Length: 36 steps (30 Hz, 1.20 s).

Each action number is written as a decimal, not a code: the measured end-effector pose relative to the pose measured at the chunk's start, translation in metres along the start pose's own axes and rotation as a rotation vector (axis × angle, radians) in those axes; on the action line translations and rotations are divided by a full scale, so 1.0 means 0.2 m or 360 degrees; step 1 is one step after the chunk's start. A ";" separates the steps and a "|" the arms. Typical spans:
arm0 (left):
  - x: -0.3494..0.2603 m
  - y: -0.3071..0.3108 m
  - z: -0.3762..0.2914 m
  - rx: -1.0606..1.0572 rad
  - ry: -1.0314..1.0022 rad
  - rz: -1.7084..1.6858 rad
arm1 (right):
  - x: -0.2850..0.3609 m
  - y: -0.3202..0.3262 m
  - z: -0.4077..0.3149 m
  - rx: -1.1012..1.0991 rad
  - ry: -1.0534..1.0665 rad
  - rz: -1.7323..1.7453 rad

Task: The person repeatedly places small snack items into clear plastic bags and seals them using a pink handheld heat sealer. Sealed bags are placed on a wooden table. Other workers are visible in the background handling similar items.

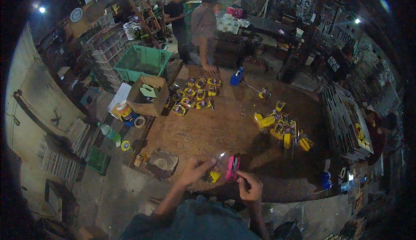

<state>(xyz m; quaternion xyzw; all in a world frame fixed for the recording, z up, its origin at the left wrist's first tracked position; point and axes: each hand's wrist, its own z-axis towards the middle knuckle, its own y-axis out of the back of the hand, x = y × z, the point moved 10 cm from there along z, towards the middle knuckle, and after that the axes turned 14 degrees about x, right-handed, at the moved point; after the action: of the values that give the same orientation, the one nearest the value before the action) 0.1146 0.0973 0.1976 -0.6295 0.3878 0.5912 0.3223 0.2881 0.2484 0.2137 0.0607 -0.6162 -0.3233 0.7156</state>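
Note:
Near the front edge of the wooden table, my left hand pinches a small yellow item in clear plastic. Light glints off the plastic above my fingertips. Close by on the right, my right hand grips the lower end of a bright pink object with a greyish middle; its exact kind is unclear. A shallow worn dish or block sits left of my left hand. Farther off, a group of yellow plastic-wrapped packets lies at the far left of the table, and a looser pile lies to the right.
A blue tape dispenser stands at the table's far side. Left are a cardboard box, green crate, tape roll and green bottle. One person rests a hand on the far edge. Stacked trays stand right.

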 end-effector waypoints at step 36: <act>0.21 0.15 -0.03 -0.0350 -0.0003 -0.0458 | 0.01 -0.05 0.07 0.0185 -0.0128 -0.0164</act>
<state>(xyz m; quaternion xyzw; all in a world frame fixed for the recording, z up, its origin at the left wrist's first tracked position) 0.0910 0.0727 0.1582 -0.7093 0.2263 0.5785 0.3331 0.2718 0.2427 0.2133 0.1207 -0.6581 -0.3255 0.6681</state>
